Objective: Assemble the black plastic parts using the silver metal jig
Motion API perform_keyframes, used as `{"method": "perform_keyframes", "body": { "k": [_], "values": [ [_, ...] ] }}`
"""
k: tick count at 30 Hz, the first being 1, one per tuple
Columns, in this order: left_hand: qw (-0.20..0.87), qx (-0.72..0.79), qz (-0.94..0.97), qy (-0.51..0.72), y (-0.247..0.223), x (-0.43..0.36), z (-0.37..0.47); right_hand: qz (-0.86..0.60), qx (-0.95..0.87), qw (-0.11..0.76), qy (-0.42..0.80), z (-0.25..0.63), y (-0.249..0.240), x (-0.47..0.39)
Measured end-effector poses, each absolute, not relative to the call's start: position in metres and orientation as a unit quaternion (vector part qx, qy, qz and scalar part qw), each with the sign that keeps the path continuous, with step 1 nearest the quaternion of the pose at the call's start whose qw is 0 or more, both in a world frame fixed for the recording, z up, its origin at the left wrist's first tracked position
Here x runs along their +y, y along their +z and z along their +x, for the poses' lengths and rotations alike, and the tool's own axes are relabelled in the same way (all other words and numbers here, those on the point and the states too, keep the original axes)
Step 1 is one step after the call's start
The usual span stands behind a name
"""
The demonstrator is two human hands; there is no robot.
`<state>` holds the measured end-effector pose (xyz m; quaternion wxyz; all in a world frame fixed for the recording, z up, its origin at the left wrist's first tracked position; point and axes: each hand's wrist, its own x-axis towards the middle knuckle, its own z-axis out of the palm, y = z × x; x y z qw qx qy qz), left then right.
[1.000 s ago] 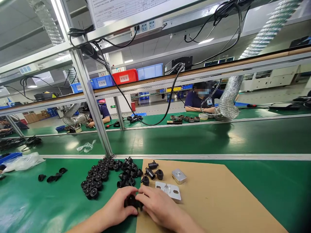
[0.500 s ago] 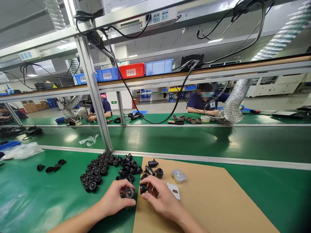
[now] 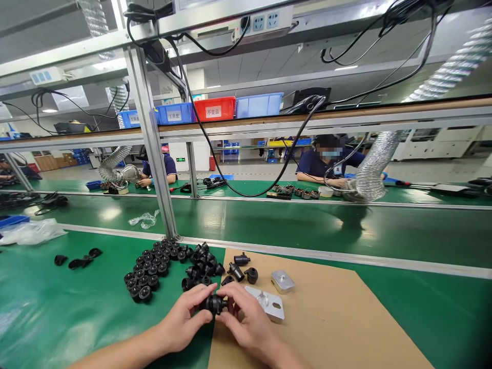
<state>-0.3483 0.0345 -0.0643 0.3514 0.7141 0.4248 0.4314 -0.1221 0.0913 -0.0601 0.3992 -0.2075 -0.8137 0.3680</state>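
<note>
Black plastic part (image 3: 213,303) pinched between both hands, left hand (image 3: 183,320) and right hand (image 3: 249,320) gripping opposite ends, seemingly to press halves together; held just above cardboard sheet (image 3: 338,318) edge, near parts pile (image 3: 169,266).

A single head-worn camera looked forward and slightly down across the green worktop (image 3: 57,307), from just above and behind the person's own forearms. Both hands sat close at the bottom centre of the view, with the far benches and shelf rail filling the upper half. No second view shared the scene.
</note>
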Motion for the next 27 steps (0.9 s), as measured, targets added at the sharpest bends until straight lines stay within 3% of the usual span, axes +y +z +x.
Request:
{"method": "perform_keyframes", "body": {
  "k": [16, 24, 27],
  "values": [
    [0.447, 0.437, 0.61, 0.487, -0.076, 0.039, -0.347, -0.179, -0.831, 0.417, 0.323, -0.12, -0.06, 0.092],
    [0.399, 0.456, 0.64, 0.473, -0.072, 0.041, -0.351, -0.178, -0.809, 0.404, 0.388, -0.123, -0.058, 0.09],
    [0.408, 0.46, 0.632, 0.471, -0.074, 0.04, -0.352, -0.171, -0.826, 0.406, 0.351, -0.121, -0.058, 0.092]
  ]
}}
